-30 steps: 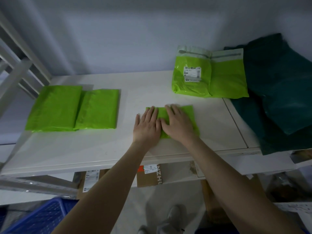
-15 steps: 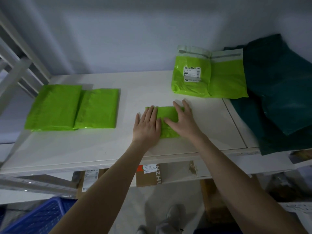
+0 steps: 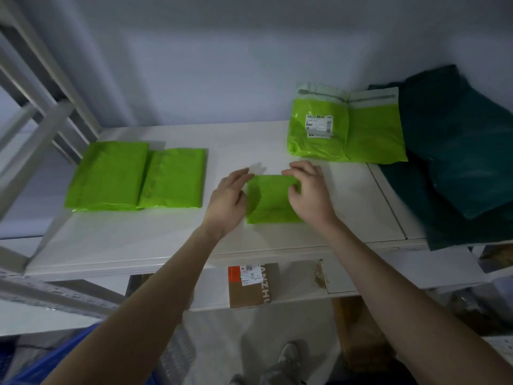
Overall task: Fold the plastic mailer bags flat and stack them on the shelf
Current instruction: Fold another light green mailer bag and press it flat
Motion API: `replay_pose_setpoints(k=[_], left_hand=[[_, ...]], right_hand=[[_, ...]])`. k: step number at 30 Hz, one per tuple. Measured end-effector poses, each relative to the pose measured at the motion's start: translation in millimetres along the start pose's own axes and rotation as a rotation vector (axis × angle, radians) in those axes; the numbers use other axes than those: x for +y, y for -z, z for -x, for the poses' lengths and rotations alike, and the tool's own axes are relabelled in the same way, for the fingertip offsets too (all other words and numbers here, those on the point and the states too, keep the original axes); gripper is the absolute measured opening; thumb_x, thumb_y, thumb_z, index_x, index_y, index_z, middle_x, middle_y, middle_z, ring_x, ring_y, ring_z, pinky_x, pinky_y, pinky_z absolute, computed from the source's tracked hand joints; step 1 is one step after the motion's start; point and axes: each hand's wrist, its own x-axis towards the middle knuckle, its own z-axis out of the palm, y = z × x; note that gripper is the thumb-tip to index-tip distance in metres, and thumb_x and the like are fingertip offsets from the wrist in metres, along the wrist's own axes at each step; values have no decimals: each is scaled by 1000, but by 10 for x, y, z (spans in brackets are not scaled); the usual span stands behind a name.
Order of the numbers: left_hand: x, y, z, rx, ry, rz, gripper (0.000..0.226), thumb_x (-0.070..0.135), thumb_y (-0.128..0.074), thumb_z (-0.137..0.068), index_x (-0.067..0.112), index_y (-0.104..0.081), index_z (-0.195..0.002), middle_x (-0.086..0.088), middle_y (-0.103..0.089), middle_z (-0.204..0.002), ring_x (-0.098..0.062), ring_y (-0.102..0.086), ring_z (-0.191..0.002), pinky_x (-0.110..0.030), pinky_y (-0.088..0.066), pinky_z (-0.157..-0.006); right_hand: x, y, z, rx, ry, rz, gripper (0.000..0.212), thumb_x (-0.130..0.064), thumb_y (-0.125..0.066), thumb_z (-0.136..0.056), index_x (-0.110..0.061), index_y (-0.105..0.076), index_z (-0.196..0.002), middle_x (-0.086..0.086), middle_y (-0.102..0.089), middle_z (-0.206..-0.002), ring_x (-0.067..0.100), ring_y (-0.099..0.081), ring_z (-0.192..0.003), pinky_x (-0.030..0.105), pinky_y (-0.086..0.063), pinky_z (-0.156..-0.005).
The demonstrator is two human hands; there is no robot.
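At the middle of the white shelf [image 3: 166, 240], a small folded green mailer bag [image 3: 270, 200] lay flat. Left hand [image 3: 226, 202] rested open at its left edge, gripping nothing; right hand [image 3: 309, 194], fingers curled, pinched its right side. Best practice: pin one edge and press creases flat before stacking.

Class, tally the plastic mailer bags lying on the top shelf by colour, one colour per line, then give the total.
Bright green bags: 5, two on the left, one under the hands, two at the back.
Dark green bags: cannot separate the overlapping pile.
Total: 5 bright green.
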Motion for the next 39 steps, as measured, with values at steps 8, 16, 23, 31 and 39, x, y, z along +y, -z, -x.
replay_pose_setpoints(k=[8,16,23,31,39], left_hand=[[-4,23,453,-47,-177,-453,59,17,-24,-71,14,-68,-111,-3,-65,-111,-31,-60,-96,-40,-48,-71],[36,-211,617,-194,-44,-606,46,32,-30,-98,21,-37,-142,7,-41,-144,-21,-39,-128,-37,-31,-97],[71,-225,620,-166,-31,-714,50,33,-30,-83,18,-63,-117,6,-67,-108,-18,-63,-90,-36,-48,-72],[132,-265,604,-196,-29,-732,53,36,-14,-97,26,-14,-149,6,-35,-146,-21,-37,-126,-43,-25,-102],[321,-308,492,-190,-23,-757,53,41,-23,-98,34,-12,-149,-3,-42,-138,-30,-41,-122,-47,-23,-104]], right_hand=[[-347,-345,567,-113,204,435,25,-15,-66,-73,-9,-68,-96,8,-63,-107,29,-57,-97,36,-45,-74],[-311,-460,748,-67,229,652,30,-33,-64,-75,-18,-67,-101,-3,-63,-95,22,-57,-87,35,-44,-69],[-291,-505,761,-6,243,695,31,-31,-65,-75,-17,-67,-103,-6,-64,-97,21,-58,-86,33,-46,-66],[-218,-470,752,26,225,674,34,-29,-48,-81,-14,-65,-106,-4,-64,-101,22,-57,-86,33,-45,-62],[-23,-240,709,19,174,702,30,-31,-47,-84,-13,-65,-100,-3,-63,-94,24,-57,-87,33,-44,-65]])
